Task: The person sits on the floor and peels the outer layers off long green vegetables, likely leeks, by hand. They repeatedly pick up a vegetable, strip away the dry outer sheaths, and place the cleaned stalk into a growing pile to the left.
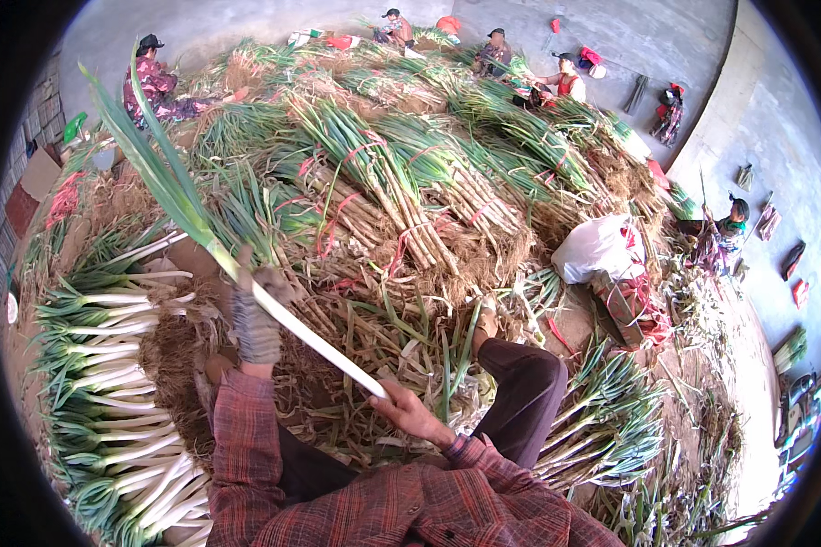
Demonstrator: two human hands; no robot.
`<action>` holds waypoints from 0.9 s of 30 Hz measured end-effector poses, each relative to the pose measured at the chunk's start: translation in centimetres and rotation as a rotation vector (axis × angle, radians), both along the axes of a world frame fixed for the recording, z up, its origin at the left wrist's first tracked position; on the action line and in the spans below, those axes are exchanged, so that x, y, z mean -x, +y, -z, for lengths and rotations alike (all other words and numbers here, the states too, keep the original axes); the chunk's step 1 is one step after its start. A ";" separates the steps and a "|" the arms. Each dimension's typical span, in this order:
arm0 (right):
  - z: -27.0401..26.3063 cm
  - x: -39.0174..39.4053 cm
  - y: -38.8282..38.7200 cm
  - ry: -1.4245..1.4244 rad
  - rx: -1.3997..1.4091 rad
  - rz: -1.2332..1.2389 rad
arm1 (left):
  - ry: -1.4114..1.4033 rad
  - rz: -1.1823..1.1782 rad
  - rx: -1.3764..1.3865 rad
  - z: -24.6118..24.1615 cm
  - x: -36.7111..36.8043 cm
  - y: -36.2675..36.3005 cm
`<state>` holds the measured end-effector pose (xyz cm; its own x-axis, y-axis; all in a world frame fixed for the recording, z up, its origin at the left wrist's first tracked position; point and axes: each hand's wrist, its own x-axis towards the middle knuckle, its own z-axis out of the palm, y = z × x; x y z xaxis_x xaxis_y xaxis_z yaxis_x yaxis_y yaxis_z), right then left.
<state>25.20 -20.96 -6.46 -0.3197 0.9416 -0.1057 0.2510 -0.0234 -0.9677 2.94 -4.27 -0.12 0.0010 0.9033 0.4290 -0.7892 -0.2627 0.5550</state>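
A long green onion (311,338) slants across the space before me, its white shank bare and its green leaves reaching to the upper left. My left hand (256,320), in a grey knit glove, grips it around the upper shank. At the lower white end, my bare right hand (412,412) has thumb and fingers closed on it; the very tip is hidden there. To the left of my left hand lies a long row of white-shanked green onions (120,369), leaves outward and brown roots inward. Loose peeled husks and leaves (390,355) cover the floor between my legs.
Tied bundles of unpeeled green onions (410,219) are heaped ahead. Loose unpeeled ones (588,431) lie right of my bent knee (533,376). A white plastic sack (595,249) stands beyond. Several people sit around the heap, one far left (152,82), another at right (722,236).
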 end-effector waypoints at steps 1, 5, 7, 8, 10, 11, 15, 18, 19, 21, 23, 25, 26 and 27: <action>0.3 -0.1 0.2 0.072 0.043 -0.042 | -0.099 0.191 -0.109 1.1 0.1 -0.1; 1.8 -0.6 0.3 0.291 0.256 -0.259 | -0.142 0.085 -0.101 0.5 1.8 -0.5; 3.6 -0.1 -0.6 0.397 0.299 -0.275 | -0.183 0.019 -0.046 -0.1 2.8 -0.7; 4.1 -0.6 -0.9 0.267 0.290 -0.274 | -0.150 -0.067 0.000 -0.2 3.2 -0.7; 4.9 -0.9 -1.3 0.201 0.321 -0.215 | -0.112 -0.173 0.041 0.3 4.3 -0.3; 5.1 -1.1 -1.5 0.167 0.337 -0.185 | -0.122 -0.166 0.049 0.7 4.7 0.1; 3.8 -0.7 -1.0 0.366 0.353 -0.323 | -0.033 -0.307 0.117 -1.0 3.8 -1.6; 2.9 -0.7 -0.8 0.258 0.392 -0.348 | -0.082 -0.170 -0.127 0.7 5.1 -0.4; 2.9 -0.7 -1.2 0.236 0.404 -0.338 | 0.030 -0.349 0.094 0.3 4.5 -1.2; 5.6 -0.5 -2.2 0.119 0.198 -0.220 | -0.154 -0.032 -0.126 2.2 5.2 -0.8; 8.4 -1.1 -2.7 0.013 0.046 -0.288 | -0.251 0.127 -0.143 3.8 5.3 -1.9; 11.5 -1.4 -1.9 0.463 0.474 -0.491 | -0.326 0.068 -0.080 2.5 5.7 -1.8; 11.9 -2.1 -3.8 0.288 0.489 -0.385 | -0.355 -0.101 0.102 2.6 4.5 -3.7; 8.6 -1.1 -1.7 0.103 0.400 -0.303 | -0.354 -0.245 0.250 1.5 3.4 -4.1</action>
<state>26.35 -22.61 -15.04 -0.5998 0.6975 -0.3921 0.2074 -0.3378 -0.9181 -0.42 -8.39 -1.60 -0.3308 0.9340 0.1348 -0.8725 -0.3572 0.3334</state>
